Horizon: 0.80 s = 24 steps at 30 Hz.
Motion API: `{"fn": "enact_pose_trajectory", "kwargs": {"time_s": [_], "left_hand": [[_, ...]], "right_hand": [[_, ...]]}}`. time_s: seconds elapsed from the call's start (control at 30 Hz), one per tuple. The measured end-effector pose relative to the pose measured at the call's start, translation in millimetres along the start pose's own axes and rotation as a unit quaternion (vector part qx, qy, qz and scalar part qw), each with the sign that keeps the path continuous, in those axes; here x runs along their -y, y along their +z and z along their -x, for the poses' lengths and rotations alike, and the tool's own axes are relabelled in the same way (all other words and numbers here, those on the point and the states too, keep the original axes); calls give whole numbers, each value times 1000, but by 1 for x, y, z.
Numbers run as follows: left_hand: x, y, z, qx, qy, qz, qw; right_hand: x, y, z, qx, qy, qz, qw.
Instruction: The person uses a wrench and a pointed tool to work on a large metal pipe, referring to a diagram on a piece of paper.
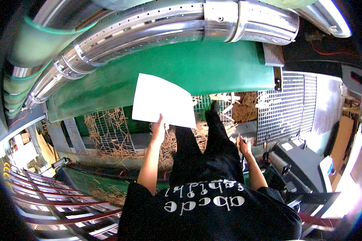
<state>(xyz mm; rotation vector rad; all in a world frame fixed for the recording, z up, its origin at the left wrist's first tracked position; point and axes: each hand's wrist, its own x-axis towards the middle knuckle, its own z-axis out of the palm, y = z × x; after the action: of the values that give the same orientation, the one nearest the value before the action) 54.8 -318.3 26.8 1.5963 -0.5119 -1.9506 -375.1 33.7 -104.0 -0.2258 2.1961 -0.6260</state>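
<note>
My left hand point(159, 128) is closed on the lower edge of a white sheet point(163, 98). The sheet is held out in front of me and covers part of the green roller surface point(229, 66) behind it. Lower and to the right, my right hand point(244, 145) is closed, with a small dark thing at its fingers that is too small to name. It is near my right thigh, apart from the sheet.
Perforated metal cylinders point(149, 32) curve across the top. Brown scrap strips point(108, 130) lie heaped on metal grating and round my legs. A grid walkway point(281, 104) and a dark machine console point(293, 162) stand at right; metal racking point(56, 201) is at lower left.
</note>
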Motion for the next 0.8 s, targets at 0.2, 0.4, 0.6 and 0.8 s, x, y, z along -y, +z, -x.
{"fn": "enact_pose_trajectory", "kwargs": {"time_s": [0.2, 0.4, 0.6, 0.8], "left_hand": [[-7, 97, -103, -36, -57, 155, 986], [71, 103, -267, -131, -166, 188, 959], [138, 100, -377, -158, -136, 120, 971], [152, 98, -435, -221, -85, 49, 970]], "right_hand": [[177, 16, -103, 28, -241, 254, 936], [284, 80, -217, 128, -315, 321, 884], [319, 194, -278, 214, -402, 333, 825], [290, 298, -321, 240, -435, 361, 790]]}}
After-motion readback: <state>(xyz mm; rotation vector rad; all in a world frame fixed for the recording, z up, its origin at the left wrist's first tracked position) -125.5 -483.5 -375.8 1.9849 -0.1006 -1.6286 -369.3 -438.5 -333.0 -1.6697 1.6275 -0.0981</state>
